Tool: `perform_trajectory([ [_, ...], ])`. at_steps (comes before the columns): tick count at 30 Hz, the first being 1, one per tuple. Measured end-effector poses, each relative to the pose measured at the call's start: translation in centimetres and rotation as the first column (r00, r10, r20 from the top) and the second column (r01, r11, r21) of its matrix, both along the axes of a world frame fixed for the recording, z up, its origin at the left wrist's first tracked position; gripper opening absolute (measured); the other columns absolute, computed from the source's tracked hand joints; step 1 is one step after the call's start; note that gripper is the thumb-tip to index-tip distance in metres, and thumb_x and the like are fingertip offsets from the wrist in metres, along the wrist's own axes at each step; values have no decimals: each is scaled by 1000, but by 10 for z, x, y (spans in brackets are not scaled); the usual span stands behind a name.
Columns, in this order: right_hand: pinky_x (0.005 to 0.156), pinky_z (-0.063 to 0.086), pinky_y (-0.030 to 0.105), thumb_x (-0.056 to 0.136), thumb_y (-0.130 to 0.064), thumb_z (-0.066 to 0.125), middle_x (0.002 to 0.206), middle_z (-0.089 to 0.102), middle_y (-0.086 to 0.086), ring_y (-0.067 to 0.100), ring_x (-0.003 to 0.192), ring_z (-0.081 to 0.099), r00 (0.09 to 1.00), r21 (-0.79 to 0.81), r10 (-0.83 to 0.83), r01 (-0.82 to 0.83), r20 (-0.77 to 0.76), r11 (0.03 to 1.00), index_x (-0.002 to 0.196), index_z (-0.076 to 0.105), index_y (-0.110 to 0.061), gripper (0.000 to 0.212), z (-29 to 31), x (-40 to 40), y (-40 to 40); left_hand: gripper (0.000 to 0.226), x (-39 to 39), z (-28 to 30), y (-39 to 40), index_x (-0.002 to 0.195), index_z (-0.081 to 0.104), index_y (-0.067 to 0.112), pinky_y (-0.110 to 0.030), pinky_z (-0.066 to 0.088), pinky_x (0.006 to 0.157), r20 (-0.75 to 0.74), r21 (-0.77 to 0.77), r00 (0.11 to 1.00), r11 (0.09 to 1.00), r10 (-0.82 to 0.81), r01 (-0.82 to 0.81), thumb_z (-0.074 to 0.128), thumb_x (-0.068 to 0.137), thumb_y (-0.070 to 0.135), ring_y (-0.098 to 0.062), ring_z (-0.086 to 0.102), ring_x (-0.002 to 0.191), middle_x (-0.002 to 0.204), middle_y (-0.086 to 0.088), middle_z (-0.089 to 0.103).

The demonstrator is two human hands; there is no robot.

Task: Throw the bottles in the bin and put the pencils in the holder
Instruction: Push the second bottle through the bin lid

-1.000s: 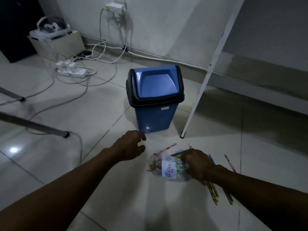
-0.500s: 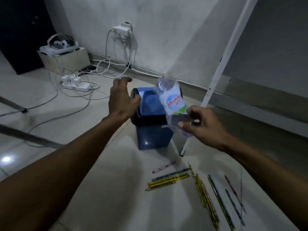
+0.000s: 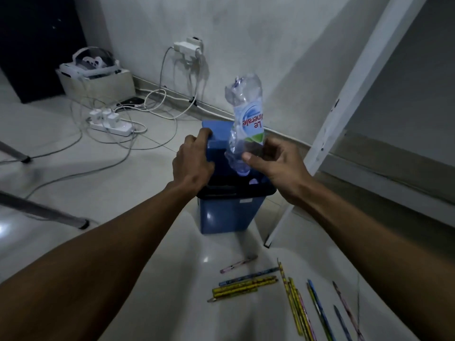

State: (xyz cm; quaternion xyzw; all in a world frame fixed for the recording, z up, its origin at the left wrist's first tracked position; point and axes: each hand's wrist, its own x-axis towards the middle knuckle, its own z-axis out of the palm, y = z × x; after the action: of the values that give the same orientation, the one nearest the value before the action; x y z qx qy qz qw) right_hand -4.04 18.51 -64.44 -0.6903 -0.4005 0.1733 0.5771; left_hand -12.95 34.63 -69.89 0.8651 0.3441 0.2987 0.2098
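A blue bin (image 3: 229, 215) with a black rim stands on the floor. My left hand (image 3: 193, 159) presses its blue swing lid (image 3: 216, 134) back, so the dark mouth of the bin is open. My right hand (image 3: 273, 163) grips a crumpled clear plastic bottle (image 3: 247, 116) with a white and blue label, held upside down, neck end just over the opening. Several coloured pencils (image 3: 246, 286) lie scattered on the floor in front of the bin, and more pencils (image 3: 317, 308) lie to the right. No pencil holder is in view.
A white slanted table leg (image 3: 327, 134) stands just right of the bin. A power strip (image 3: 110, 121) with tangled cables lies at the back left near a white box (image 3: 98, 82). Metal legs (image 3: 41, 210) cross the floor at left.
My left hand went from the floor to the bin lid and pushed it open. My right hand lifted the bottle off the floor and brought it over the bin's mouth.
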Motion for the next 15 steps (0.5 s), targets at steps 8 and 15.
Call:
perform_trajectory([
  [8, 90, 57, 32, 86, -7, 68, 108, 73, 12, 24, 104, 69, 990, -284, 130, -107, 62, 953, 108, 70, -2, 23, -27, 31, 5, 64, 4, -4, 8, 121, 39, 28, -40, 53, 69, 4, 33, 1000, 999, 24, -24, 73, 68, 16, -34, 60, 93, 109, -10, 54],
  [15, 71, 49, 18, 84, -6, 69, 92, 71, -3, 12, 88, 63, 977, -563, 185, -96, 102, 821, 98, 74, -12, 16, -22, 49, 23, 64, 1, -4, 11, 124, 44, 26, -35, 45, 66, 37, 14, 999, 1000, -17, 16, 70, 66, 13, -33, 57, 95, 111, -9, 54],
])
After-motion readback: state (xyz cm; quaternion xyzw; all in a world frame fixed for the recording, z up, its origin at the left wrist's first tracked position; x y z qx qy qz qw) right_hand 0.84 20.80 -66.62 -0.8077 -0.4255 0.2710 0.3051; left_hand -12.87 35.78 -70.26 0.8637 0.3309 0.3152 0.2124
